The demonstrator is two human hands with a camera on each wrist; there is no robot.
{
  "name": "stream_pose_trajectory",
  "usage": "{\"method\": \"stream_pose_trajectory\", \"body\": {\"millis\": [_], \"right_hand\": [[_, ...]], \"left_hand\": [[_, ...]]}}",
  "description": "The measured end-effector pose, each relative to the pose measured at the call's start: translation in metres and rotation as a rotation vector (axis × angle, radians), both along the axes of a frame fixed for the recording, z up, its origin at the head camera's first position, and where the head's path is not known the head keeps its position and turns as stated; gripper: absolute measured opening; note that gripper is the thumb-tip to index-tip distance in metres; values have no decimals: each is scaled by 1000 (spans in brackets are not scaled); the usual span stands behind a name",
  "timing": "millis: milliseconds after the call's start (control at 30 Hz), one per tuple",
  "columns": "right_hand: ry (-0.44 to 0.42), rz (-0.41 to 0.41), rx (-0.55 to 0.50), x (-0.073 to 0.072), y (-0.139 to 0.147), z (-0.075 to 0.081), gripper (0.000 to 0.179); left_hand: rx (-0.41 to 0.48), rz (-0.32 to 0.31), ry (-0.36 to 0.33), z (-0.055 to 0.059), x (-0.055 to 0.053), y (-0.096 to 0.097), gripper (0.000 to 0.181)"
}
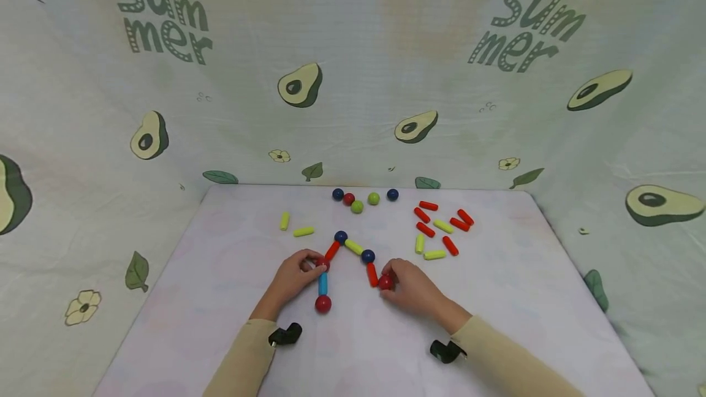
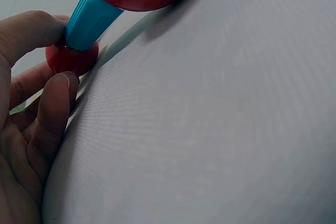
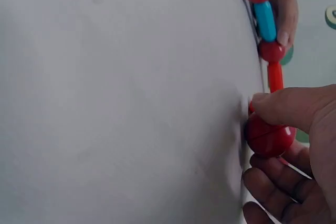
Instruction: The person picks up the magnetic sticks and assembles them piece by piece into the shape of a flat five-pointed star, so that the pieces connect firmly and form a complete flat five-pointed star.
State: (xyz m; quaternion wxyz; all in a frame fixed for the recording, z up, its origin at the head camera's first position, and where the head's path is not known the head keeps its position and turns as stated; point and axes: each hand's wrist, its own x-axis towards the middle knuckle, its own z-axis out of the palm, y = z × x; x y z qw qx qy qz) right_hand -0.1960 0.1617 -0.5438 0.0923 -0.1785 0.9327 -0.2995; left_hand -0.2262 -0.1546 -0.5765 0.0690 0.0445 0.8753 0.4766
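Observation:
A bent chain of balls and rods lies on the table. From its near left end run a red ball (image 1: pixel 323 304), a light-blue rod (image 1: pixel 322 285) and a second red ball, which my left hand (image 1: pixel 295 277) pinches between thumb and fingers. Beyond that come a red rod (image 1: pixel 332 250), a dark blue ball (image 1: pixel 341 237), a yellow-green rod (image 1: pixel 354 247), another dark blue ball (image 1: pixel 368 256) and a red rod (image 1: pixel 372 274). My right hand (image 1: pixel 415 290) grips a red ball (image 3: pixel 270 135) at the near end of that last rod.
Loose dark blue, red and green balls (image 1: pixel 357 206) sit along the table's back edge. Two yellow-green rods (image 1: pixel 303 232) lie back left. Several red rods (image 1: pixel 450 245) and yellow-green rods (image 1: pixel 434 255) are scattered back right. A printed cloth (image 1: pixel 353 139) hangs behind the table.

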Motion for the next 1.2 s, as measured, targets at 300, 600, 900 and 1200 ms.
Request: {"method": "stream_pose_trajectory", "body": {"millis": [300,600,900,1200], "right_hand": [[167,101,29,21,-13,-3,41],[216,67,93,21,-18,-4,51],[170,100,186,14,-25,1,56],[166,92,183,11,-28,1,55]], "left_hand": [[2,7,-5,-1,0,0,32],[7,1,0,-2,-1,-1,30],[8,9,-10,1,0,-1,32],[16,9,-1,3,1,-1,29]]}}
